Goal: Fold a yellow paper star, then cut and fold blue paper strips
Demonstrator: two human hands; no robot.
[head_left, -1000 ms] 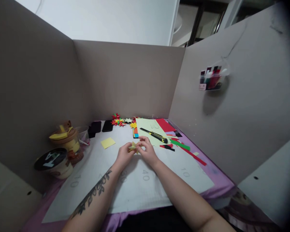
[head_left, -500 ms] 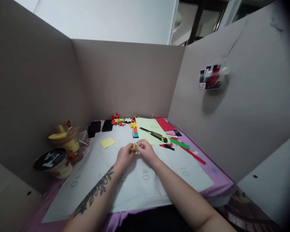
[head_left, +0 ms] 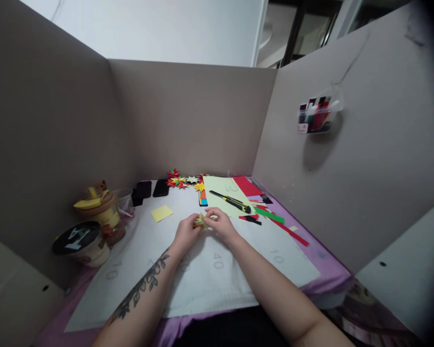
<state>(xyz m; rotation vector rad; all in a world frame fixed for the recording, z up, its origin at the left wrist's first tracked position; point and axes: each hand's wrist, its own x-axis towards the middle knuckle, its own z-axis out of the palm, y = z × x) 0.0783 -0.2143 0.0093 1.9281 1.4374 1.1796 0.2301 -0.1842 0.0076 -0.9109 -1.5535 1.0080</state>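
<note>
A small pale-yellow folded paper star (head_left: 201, 221) is held above the white sheet between my two hands. My left hand (head_left: 187, 230) pinches its left side. The fingers of my right hand (head_left: 220, 224) close on its right side, at what looks like a strip or point of the paper. My fingers partly hide the star's folds. Just beyond my right hand, a black-and-yellow utility knife (head_left: 231, 201) lies on a pale green paper sheet (head_left: 217, 185). A yellow paper square (head_left: 162, 213) lies to the left of my hands.
Finished paper stars (head_left: 177, 181) stand at the back. Red and green strips (head_left: 271, 215) lie to the right, near a red sheet (head_left: 246, 186). Two dark phone-like objects (head_left: 161, 188) and several pots (head_left: 81, 243) are on the left. A plastic cup (head_left: 318, 115) hangs on the right panel.
My right fingers have shifted slightly on the yellow star, and more of its paper shows between my hands. The things on the table have stayed in place.
</note>
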